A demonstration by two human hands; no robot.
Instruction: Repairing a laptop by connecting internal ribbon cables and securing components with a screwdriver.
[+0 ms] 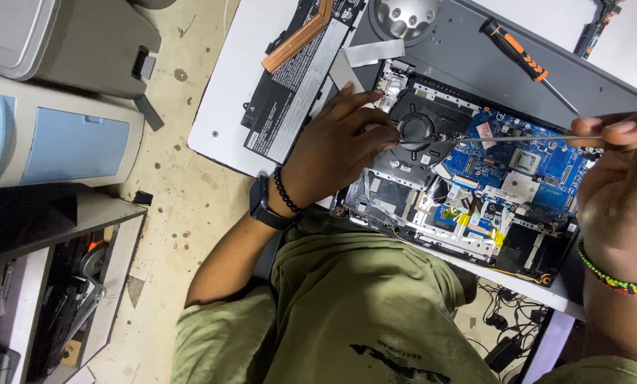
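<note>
Working over an opened laptop [475, 192], bottom cover off, internals bared, at the near edge of the white table [226, 92]. Landmark for everything below: the round cooling fan [416, 130] in the laptop's chassis.

Nearest, below the fan: an olive shirt filling the bottom of the view. Left of the fan, left hand [336, 146], wrist wearing a black watch and a dark bead bracelet, fingers spread and curled down, tips pressing on the fan housing. Right of the fan, right hand [621, 178], thumb and fingers pinched together on the far end of a slim metal tool [503, 139], its tip reaching the fan hub. Between fan and right hand, a blue motherboard [525, 163] seated in place.

Judged by the layout: battery already out, fan and board not yet lifted, so strip-down partly done.

Beyond the fan, upper left: a removed black battery pack [290, 92] with a copper-coloured strip across it. Farther, upper right: an orange-and-black screwdriver [517, 53] lying unused on a grey panel [475, 57]; a dimpled metal dome just above.

Tool tip type hard to make out; screws too small to count; right hand cut off by the frame edge.
</note>
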